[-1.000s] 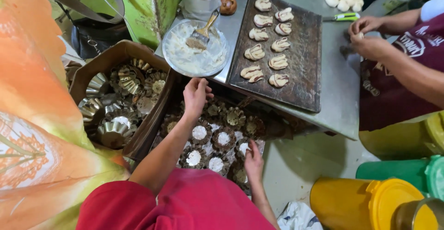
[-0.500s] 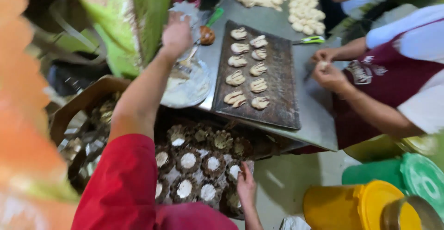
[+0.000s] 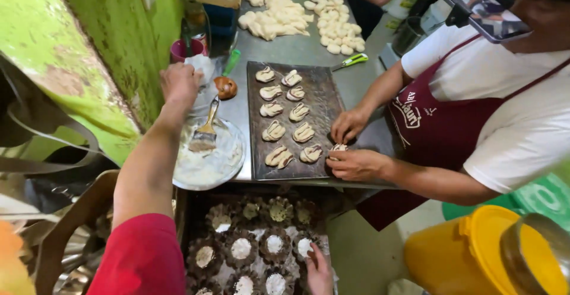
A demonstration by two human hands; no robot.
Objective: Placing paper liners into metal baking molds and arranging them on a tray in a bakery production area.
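Observation:
My left hand (image 3: pixel 178 84) reaches, on a red-sleeved arm, past a glass bowl (image 3: pixel 233 158) of white grease to the wall side of the steel table (image 3: pixel 300 48). Its fingers curl against a crumpled white bag (image 3: pixel 202 66), and whether they grip it is hidden. A brush (image 3: pixel 206 132) lies in the bowl. My right hand (image 3: pixel 317 268) rests flat on the near edge of a low tray (image 3: pixel 196 215) of dark fluted moulds (image 3: pixel 240 248), several holding white dabs. A dark baking tray (image 3: pixel 326 102) carries several shaped dough pieces (image 3: pixel 274 131).
A co-worker in a maroon apron has both hands (image 3: pixel 356 163) at the baking tray's right edge on a dough piece. Raw dough lumps (image 3: pixel 279 16), a green-handled knife (image 3: pixel 350 62) and a pink cup (image 3: pixel 181 48) lie farther back. A yellow bucket (image 3: pixel 469 253) stands lower right.
My left hand has gone from the moulds up over the grease bowl to the white bag by the wall. My right hand stays on the mould tray.

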